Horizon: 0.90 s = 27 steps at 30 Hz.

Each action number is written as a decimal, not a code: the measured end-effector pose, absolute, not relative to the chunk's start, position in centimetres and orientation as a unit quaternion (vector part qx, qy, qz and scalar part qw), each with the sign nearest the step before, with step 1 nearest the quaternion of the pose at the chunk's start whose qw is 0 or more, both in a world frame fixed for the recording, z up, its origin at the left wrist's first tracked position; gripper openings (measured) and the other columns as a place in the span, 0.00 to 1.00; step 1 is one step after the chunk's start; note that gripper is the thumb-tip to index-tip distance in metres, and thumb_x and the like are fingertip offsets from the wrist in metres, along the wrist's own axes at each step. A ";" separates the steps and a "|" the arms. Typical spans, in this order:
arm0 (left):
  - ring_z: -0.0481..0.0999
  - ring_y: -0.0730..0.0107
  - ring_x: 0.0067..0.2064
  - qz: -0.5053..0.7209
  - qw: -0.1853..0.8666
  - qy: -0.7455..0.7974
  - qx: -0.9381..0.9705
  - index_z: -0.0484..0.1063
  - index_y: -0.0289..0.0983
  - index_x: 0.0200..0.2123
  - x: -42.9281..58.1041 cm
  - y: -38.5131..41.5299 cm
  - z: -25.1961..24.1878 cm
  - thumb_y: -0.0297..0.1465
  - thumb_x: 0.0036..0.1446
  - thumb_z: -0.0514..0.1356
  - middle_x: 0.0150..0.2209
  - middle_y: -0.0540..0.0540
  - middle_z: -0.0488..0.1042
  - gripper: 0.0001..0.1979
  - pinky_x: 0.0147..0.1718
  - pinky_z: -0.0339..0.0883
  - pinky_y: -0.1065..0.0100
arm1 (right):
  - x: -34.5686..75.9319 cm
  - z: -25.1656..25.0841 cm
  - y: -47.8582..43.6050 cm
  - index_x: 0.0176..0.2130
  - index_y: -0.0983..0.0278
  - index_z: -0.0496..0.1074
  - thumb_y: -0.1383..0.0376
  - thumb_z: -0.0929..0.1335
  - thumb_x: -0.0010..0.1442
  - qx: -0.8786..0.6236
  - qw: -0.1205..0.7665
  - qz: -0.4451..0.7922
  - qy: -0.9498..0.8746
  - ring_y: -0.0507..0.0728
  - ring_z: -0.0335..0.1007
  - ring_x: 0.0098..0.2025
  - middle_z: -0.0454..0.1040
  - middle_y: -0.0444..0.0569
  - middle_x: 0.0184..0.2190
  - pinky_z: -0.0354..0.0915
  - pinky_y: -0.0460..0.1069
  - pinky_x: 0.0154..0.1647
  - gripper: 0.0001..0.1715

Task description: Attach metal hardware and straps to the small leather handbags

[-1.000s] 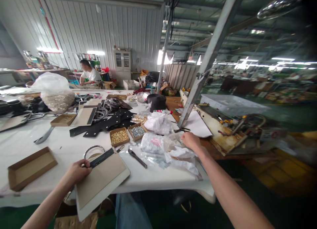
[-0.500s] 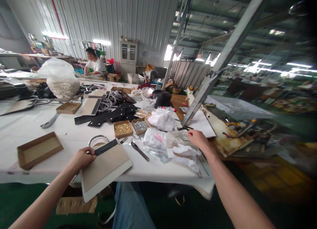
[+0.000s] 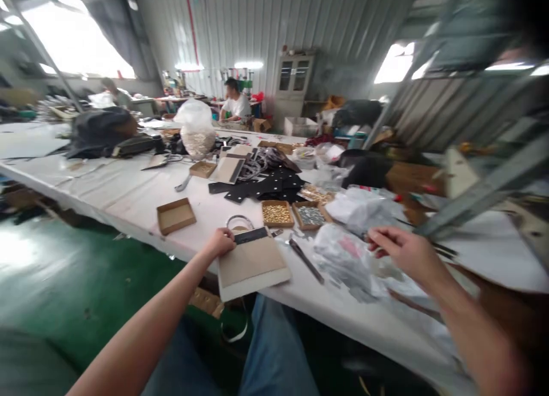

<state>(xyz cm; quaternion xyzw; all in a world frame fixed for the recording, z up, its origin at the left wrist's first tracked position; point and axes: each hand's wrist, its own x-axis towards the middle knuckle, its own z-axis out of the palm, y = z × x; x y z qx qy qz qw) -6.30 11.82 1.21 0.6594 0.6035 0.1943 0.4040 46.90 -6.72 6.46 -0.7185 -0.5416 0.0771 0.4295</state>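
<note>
My left hand (image 3: 223, 243) is closed on the upper left edge of a flat beige panel (image 3: 255, 264) with a black strip along its top and a whitish border. The panel overhangs the front table edge, tilted toward me. A shiny ring-shaped handle (image 3: 239, 220) shows just behind it. Over the crumpled clear plastic bags (image 3: 343, 256), my right hand (image 3: 392, 244) has its fingers curled together; whatever they hold, if anything, cannot be made out. Between the two hands lies a dark metal hand tool (image 3: 305, 261), beside a box of gold studs (image 3: 277, 214) and a box of silver hardware (image 3: 311, 216).
A shallow cardboard box (image 3: 175, 216) stands at the left table edge. Black strips with holes (image 3: 261, 187), stacked panels (image 3: 229, 167) and a filled plastic bag (image 3: 197, 130) lie farther back. A slanted metal post (image 3: 484, 184) rises at right. A co-worker (image 3: 235, 102) sits in the background.
The view has turned left, so the table's things appear farther right. My right hand has moved left from beside the post to above the plastic bags. My left hand keeps hold of the panel.
</note>
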 end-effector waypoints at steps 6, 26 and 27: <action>0.72 0.64 0.31 0.203 0.413 0.616 0.639 0.82 0.33 0.33 -7.0 12.3 -0.1 0.19 0.44 0.72 0.29 0.41 0.79 0.11 0.32 0.62 0.62 | 31.5 7.4 0.2 0.47 0.59 0.83 0.42 0.70 0.74 -0.630 0.343 0.288 -0.635 0.61 0.81 0.32 0.85 0.53 0.35 0.76 0.54 0.35 0.25; 0.75 0.64 0.31 0.210 0.424 0.613 0.633 0.82 0.38 0.33 -7.7 12.0 -0.4 0.23 0.42 0.72 0.29 0.48 0.80 0.11 0.29 0.62 0.68 | 18.2 1.9 7.9 0.59 0.58 0.84 0.61 0.70 0.74 -0.490 0.227 0.275 -0.796 0.59 0.83 0.45 0.87 0.49 0.48 0.73 0.51 0.50 0.18; 0.76 0.64 0.31 0.211 0.422 0.612 0.635 0.82 0.38 0.34 -7.7 12.0 -0.4 0.24 0.43 0.72 0.29 0.48 0.80 0.11 0.29 0.62 0.68 | 18.2 2.0 8.6 0.56 0.58 0.86 0.60 0.72 0.72 -0.502 0.237 0.300 -0.776 0.59 0.82 0.42 0.88 0.48 0.44 0.73 0.51 0.47 0.17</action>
